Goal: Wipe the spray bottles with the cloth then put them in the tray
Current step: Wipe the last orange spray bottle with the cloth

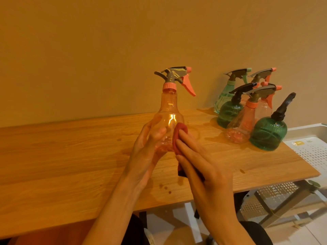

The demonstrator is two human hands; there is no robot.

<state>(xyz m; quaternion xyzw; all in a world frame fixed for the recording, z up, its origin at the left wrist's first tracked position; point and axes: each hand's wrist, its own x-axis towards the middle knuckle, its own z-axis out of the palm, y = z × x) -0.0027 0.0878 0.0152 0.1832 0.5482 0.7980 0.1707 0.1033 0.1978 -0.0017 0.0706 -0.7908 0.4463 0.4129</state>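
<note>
Pink bottle [168, 110], red cloth [178, 138], prob. white tray [307, 145].

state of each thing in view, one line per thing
orange spray bottle: upright, off the table, gripped by the left hand
red cloth: pressed to the bottle by the right hand, fingers straight
other spray bottles: standing on the table
white tray: holds no bottles

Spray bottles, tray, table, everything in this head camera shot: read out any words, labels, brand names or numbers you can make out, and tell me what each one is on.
No text here is readable.
White tray: a small yellow sticker and a pale label beside it, both too blurred to read.
Dark green bottle: faint raised marks near its shoulder, too small to read.
Held pink bottle, red cloth, table: no text visible.
</note>
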